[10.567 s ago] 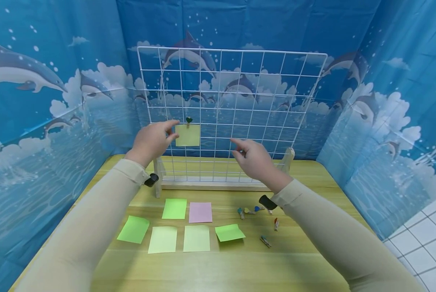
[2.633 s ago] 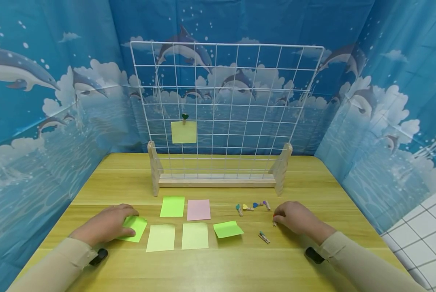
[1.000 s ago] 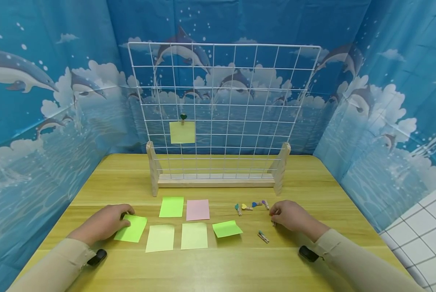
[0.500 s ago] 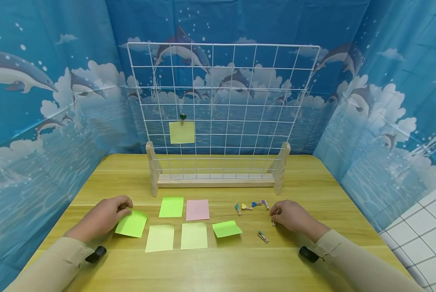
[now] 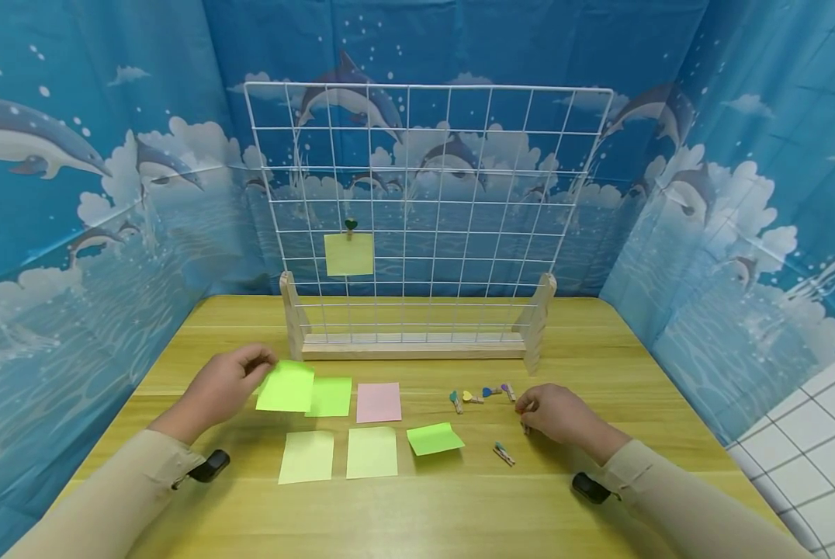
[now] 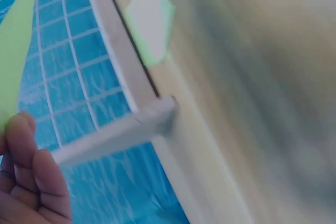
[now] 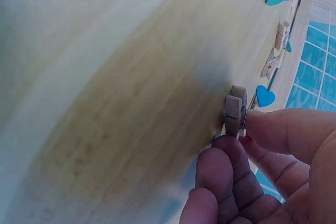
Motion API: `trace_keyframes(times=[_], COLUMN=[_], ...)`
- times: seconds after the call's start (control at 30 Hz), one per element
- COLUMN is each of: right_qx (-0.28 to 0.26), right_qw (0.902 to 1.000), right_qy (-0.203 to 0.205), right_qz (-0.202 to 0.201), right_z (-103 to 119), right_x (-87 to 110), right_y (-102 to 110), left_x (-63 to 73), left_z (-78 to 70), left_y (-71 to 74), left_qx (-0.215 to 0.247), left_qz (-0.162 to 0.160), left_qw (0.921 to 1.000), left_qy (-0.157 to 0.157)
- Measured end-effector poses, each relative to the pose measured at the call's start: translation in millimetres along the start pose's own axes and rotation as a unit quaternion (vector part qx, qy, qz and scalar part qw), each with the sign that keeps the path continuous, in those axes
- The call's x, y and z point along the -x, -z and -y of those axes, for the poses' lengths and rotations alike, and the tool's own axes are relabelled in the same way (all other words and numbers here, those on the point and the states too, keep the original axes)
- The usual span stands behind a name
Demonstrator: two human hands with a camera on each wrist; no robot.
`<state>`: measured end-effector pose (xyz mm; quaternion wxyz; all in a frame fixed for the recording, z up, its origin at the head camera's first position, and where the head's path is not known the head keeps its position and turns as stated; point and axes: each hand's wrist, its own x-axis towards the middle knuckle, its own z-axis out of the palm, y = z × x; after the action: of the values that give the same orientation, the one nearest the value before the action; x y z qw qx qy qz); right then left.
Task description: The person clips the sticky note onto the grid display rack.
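My left hand (image 5: 223,382) pinches a bright green sticky note (image 5: 286,387) by its corner and holds it above the table. From the head view, that note overlaps part of another green sticky note (image 5: 334,397) lying flat. In the left wrist view the held note (image 6: 14,51) rises from the thumb and fingertips. My right hand (image 5: 563,417) is low over the table at the right, its thumb and fingers pinching a small wooden clothespin (image 7: 234,111). A bit of red shows at the clothespin's end; the fingers hide the rest.
A white wire grid (image 5: 431,199) stands behind on a wooden base; a pale yellow note (image 5: 349,255) hangs on it from a green heart clip (image 5: 351,223). On the table lie a pink note (image 5: 379,402), more yellow and green notes, and several heart clothespins (image 5: 473,397).
My left hand has lifted the green note off the table and moved it rightward and toward the grid. The right hand has stayed almost in place. Earlier, both hands were up at the grid.
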<state>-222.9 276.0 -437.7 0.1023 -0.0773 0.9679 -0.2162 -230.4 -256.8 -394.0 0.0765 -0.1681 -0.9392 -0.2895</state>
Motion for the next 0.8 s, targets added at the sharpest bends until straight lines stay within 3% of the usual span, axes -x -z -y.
trace_keyframes(times=[0.23, 0.57, 0.8], right_qx=[0.003, 0.011, -0.008], right_qw=[1.0, 0.9998, 0.9998], right_qy=[0.0, 0.003, -0.005], right_qz=[-0.005, -0.018, -0.019], right_z=[-1, 1, 2], right_x=[-1.0, -0.5, 0.0], right_y=[-3, -3, -3], left_x=[-26.0, -75.2, -102.4], left_z=[-26.7, -64.8, -84.4], left_y=[-2.8, -11.4, -19.2], left_qx=[0.022, 0.053, 0.069], left_qz=[-0.01, -0.026, -0.035], left_qw=[0.9996, 0.9978, 0.9961], left_qy=[-0.013, -0.03, -0.043])
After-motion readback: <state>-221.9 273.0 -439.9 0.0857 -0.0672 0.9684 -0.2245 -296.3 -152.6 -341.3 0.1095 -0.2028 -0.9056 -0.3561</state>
